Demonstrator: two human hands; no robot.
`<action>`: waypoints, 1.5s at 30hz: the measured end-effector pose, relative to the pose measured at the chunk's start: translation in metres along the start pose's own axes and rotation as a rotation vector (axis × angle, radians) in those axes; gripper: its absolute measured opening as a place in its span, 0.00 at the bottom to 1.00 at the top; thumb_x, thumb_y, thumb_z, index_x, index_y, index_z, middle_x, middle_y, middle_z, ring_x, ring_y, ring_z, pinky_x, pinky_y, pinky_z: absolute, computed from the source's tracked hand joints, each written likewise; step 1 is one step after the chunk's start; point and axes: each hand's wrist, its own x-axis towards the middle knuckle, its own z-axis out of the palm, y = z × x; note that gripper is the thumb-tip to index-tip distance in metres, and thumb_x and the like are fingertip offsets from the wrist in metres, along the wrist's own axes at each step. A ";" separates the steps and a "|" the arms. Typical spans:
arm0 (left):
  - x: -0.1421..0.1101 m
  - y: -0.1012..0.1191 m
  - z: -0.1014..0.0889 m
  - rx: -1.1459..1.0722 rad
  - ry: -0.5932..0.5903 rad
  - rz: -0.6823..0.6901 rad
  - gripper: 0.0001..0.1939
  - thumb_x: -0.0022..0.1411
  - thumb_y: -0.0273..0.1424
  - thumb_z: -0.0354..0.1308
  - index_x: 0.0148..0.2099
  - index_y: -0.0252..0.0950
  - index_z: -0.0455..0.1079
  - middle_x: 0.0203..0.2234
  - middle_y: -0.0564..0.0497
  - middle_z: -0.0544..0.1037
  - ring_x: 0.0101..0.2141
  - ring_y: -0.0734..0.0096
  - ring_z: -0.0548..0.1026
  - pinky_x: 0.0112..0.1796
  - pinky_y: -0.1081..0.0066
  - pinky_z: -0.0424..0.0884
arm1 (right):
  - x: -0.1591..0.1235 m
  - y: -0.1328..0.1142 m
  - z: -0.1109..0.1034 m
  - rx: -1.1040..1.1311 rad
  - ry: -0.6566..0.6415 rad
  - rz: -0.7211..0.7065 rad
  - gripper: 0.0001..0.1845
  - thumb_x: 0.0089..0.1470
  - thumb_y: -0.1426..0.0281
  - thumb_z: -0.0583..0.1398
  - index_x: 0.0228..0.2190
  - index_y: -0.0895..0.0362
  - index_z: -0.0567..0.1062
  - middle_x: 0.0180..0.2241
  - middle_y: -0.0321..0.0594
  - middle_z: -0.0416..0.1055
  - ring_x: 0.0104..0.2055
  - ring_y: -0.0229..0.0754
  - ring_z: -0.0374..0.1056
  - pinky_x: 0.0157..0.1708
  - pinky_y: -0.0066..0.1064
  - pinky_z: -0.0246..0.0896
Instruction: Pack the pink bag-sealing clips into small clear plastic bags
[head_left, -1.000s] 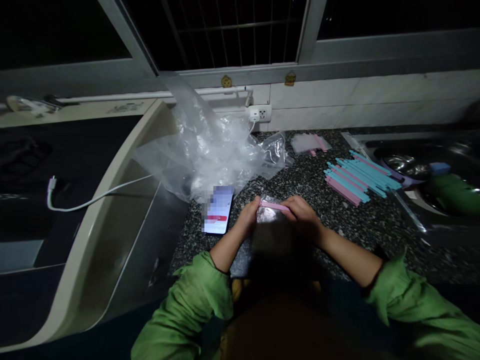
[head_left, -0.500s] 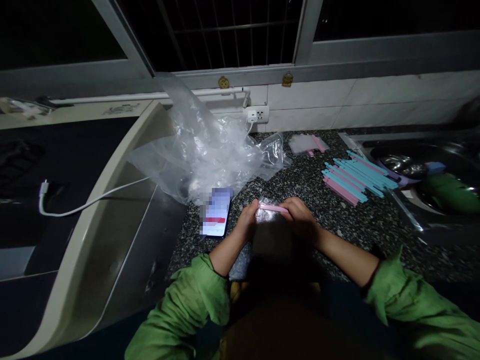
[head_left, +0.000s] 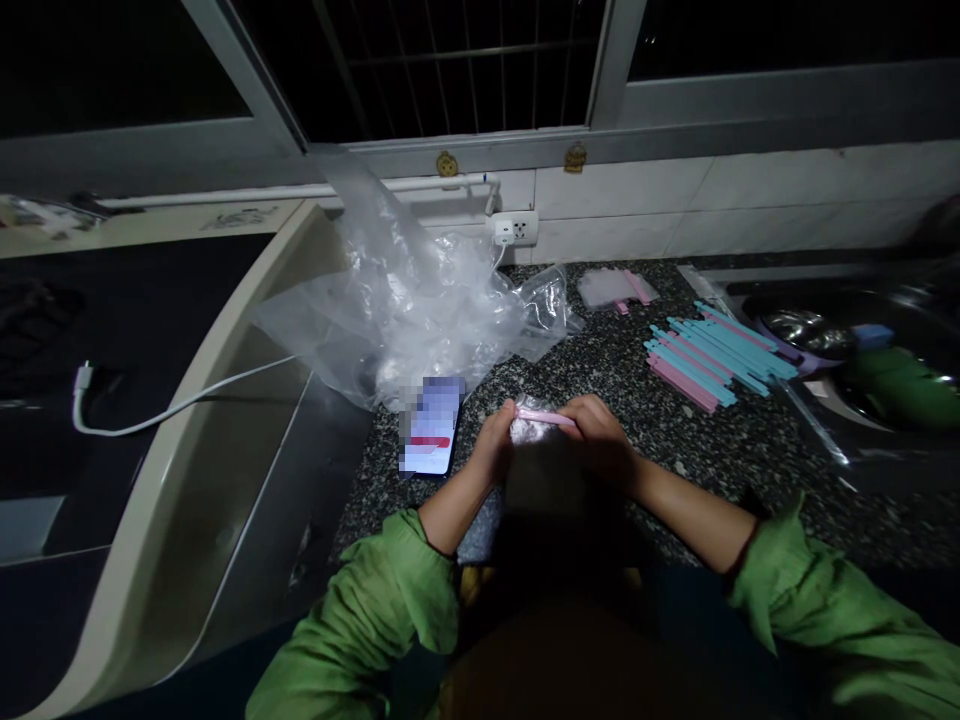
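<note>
Left hand [head_left: 495,440] and right hand [head_left: 602,438] hold a pink strip [head_left: 545,416].

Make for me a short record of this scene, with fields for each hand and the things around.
Left hand: closed at one end of a pink strip
Right hand: closed on its other end
At the strip: clear film
Left of hands: lit phone on counter
Behind phone: crumpled plastic
Right of hands: blue and pink strips, then sink
Light: dim

Dark speckled worktop [head_left: 607,350]: lit phone [head_left: 436,425] (screen partly blurred) just beside crumpled clear plastic [head_left: 450,310]; pink and blue strips [head_left: 716,355] bunched near sink [head_left: 832,455]; small clear packet [head_left: 598,288] farther back.
</note>
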 end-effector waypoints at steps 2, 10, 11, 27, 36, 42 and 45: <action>-0.001 0.001 0.001 0.027 0.022 0.023 0.26 0.40 0.53 0.59 0.20 0.33 0.62 0.14 0.55 0.67 0.17 0.77 0.63 0.22 0.73 0.58 | 0.000 0.000 0.001 -0.009 0.008 -0.012 0.10 0.58 0.69 0.50 0.36 0.58 0.69 0.32 0.45 0.66 0.37 0.42 0.61 0.37 0.36 0.61; -0.007 0.006 0.006 0.035 0.045 0.061 0.26 0.41 0.53 0.58 0.20 0.33 0.62 0.13 0.55 0.66 0.17 0.78 0.62 0.21 0.74 0.57 | 0.001 0.000 0.001 -0.032 0.001 -0.012 0.08 0.58 0.70 0.50 0.36 0.57 0.68 0.32 0.43 0.67 0.36 0.42 0.62 0.36 0.37 0.62; -0.007 0.005 0.007 0.032 0.048 0.060 0.26 0.41 0.53 0.59 0.20 0.33 0.62 0.13 0.54 0.67 0.17 0.77 0.63 0.21 0.73 0.58 | 0.001 0.000 0.001 -0.033 0.006 -0.019 0.08 0.57 0.70 0.51 0.36 0.57 0.68 0.31 0.43 0.67 0.36 0.42 0.62 0.35 0.37 0.62; -0.012 0.046 -0.031 0.391 0.409 0.396 0.21 0.56 0.38 0.51 0.15 0.36 0.57 0.12 0.56 0.60 0.19 0.76 0.57 0.23 0.74 0.52 | 0.046 -0.014 0.053 0.166 -0.040 -0.024 0.08 0.57 0.71 0.51 0.37 0.57 0.69 0.34 0.44 0.67 0.38 0.42 0.63 0.37 0.36 0.63; -0.008 0.034 -0.023 0.321 0.322 0.373 0.23 0.53 0.47 0.52 0.16 0.36 0.58 0.12 0.56 0.61 0.19 0.76 0.59 0.23 0.74 0.54 | 0.037 -0.009 0.038 0.155 -0.026 -0.049 0.09 0.57 0.72 0.50 0.36 0.57 0.69 0.33 0.44 0.67 0.37 0.42 0.63 0.35 0.37 0.63; -0.007 0.022 -0.011 0.173 0.246 0.244 0.23 0.53 0.47 0.52 0.18 0.35 0.62 0.13 0.54 0.66 0.18 0.75 0.63 0.23 0.73 0.58 | 0.025 -0.007 0.027 0.073 -0.016 -0.064 0.09 0.56 0.72 0.50 0.36 0.58 0.69 0.32 0.45 0.67 0.36 0.42 0.63 0.34 0.36 0.63; -0.002 0.012 -0.012 0.117 0.216 0.209 0.23 0.52 0.49 0.52 0.21 0.34 0.65 0.14 0.53 0.67 0.19 0.73 0.65 0.24 0.72 0.60 | 0.021 -0.008 0.022 0.032 0.015 -0.092 0.08 0.56 0.73 0.51 0.36 0.59 0.69 0.31 0.45 0.67 0.36 0.42 0.63 0.33 0.35 0.63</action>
